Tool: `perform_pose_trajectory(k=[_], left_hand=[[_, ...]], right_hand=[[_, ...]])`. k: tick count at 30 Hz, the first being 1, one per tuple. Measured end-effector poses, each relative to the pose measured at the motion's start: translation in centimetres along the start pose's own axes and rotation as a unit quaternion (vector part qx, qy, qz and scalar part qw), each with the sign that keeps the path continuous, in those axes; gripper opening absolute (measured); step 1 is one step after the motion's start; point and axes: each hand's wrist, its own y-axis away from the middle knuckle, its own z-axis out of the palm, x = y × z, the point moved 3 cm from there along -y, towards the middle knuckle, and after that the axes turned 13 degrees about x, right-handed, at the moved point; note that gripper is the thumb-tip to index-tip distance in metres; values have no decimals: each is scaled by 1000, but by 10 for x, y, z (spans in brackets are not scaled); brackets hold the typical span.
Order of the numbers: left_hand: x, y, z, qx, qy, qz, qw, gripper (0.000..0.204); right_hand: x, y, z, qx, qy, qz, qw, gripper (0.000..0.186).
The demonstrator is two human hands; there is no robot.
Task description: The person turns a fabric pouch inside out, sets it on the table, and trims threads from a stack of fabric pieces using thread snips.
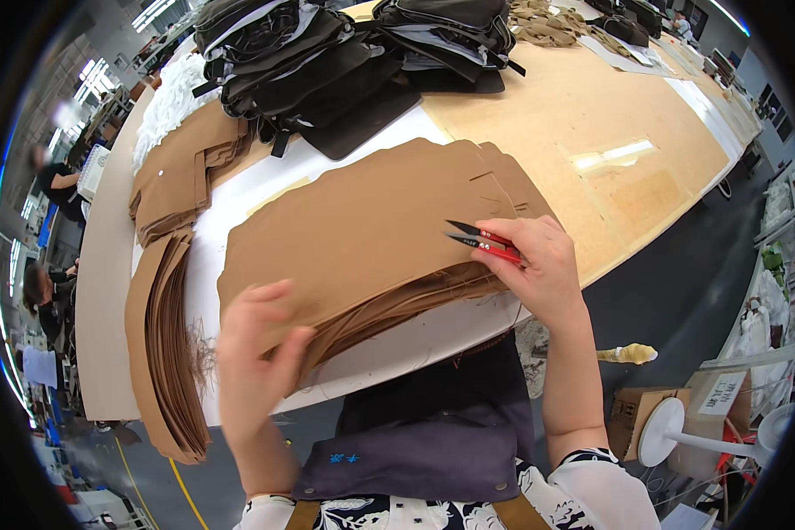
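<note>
A thick stack of brown fabric panels (353, 221) lies in front of me on the table, loose threads hanging along its near edge. My right hand (539, 265) grips a pair of red-handled thread snips (502, 249) above the stack's right part, their dark blades apart and pointing left. At the stack's near left corner is my left hand (261, 353), slightly blurred, fingers spread and thumb apart. Nothing shows in it; whether it touches the fabric I cannot tell.
More brown pieces (181, 168) and a curved stack of brown strips (161, 344) lie to the left, the strips overhanging the table edge. Black bags (300, 79) are piled at the back. Bare tabletop (627, 185) extends right. A white fan (671, 433) and cardboard box (632, 411) stand lower right.
</note>
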Motion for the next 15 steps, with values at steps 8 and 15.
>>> perform_pose_trajectory(k=[8, 15], left_hand=[[30, -26, 63, -31, 29, 152, 988, 21], [34, -30, 66, -15, 12, 149, 989, 14]], right_hand=[[1, -4, 3, -51, -17, 13, 998, 28], [6, -24, -2, -65, -15, -21, 998, 15]])
